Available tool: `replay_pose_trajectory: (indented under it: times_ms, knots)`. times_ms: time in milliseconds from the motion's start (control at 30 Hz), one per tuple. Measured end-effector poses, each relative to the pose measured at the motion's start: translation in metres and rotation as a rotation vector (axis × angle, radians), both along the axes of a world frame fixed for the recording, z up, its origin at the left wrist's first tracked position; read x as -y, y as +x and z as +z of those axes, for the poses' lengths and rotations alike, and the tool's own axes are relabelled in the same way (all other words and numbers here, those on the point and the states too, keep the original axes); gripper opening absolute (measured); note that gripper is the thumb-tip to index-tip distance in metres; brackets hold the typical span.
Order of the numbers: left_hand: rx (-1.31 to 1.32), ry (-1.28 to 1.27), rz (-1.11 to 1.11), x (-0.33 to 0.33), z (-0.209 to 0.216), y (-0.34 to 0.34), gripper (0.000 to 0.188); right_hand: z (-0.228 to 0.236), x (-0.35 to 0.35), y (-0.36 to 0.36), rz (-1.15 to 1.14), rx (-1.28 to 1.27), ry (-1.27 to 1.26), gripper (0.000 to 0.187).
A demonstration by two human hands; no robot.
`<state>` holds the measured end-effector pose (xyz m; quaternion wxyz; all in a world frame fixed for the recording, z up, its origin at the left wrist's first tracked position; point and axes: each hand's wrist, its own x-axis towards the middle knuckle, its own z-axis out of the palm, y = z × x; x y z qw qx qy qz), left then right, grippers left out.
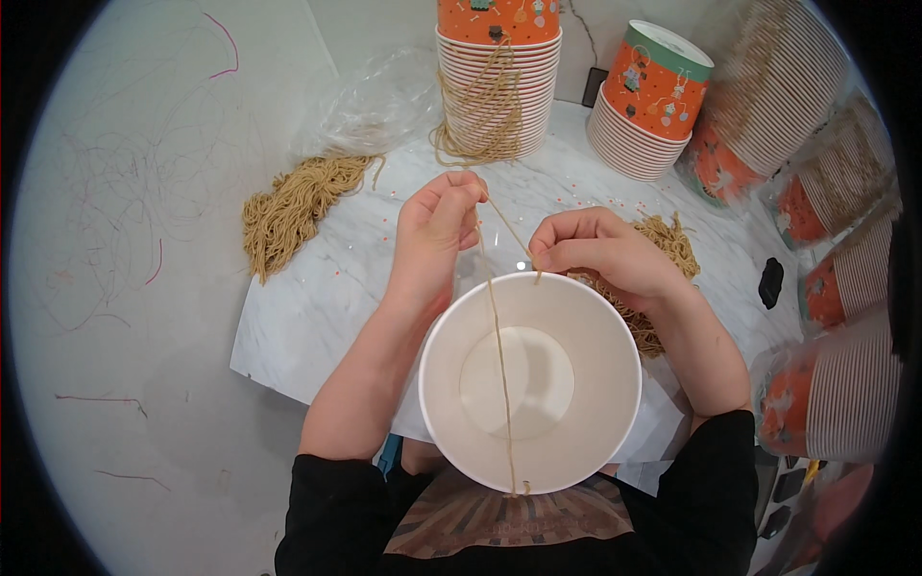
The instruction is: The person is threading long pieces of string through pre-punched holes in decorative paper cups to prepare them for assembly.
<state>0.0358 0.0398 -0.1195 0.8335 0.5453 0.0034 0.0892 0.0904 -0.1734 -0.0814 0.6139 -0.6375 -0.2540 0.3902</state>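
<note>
A large white paper bucket (600,384) is in front of me, its open mouth facing up. Tan cord (500,357) comes from a hole at its near rim and crosses above the mouth to my left hand (430,230). There my left fingers pinch it beyond the far rim, and the strand slants back down to my right hand (610,254). With thumb and forefinger closed, my right hand grips the cord at the far rim, where a short end hangs inside. How the cord passes the far wall is hidden.
Bundles of tan cord (298,206) lie at the left and behind my right wrist. At the back are stacked orange-printed buckets (499,96) draped with loose cords, and a shorter stack (648,106). More bagged stacks (850,384) line the right. A black object (771,282) lies nearby.
</note>
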Motion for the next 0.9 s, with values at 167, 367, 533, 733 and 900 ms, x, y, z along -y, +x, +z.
replay_pose_trajectory:
  times_ms: [167,367,533,733,900]
  knots:
    - [-0.089,-0.102,0.058,0.01,0.001,0.0,0.015,-0.007,-0.003,0.003,0.02,-0.363,0.07,0.008]
    - [-0.203,-0.25,-0.013,0.014,0.008,0.001,0.017,-0.02,-0.004,0.007,0.013,-0.42,0.078,0.011]
    - [-0.164,-0.357,-0.129,0.005,-0.005,0.003,0.015,-0.019,-0.009,0.003,0.043,-0.438,0.051,0.019]
    - [-0.163,-0.283,-0.146,0.013,-0.009,0.004,0.011,-0.013,-0.011,-0.006,0.07,-0.501,0.078,0.024]
    - [-0.19,-0.268,-0.123,0.02,-0.007,0.002,0.009,-0.017,-0.013,-0.008,0.05,-0.537,0.099,0.021]
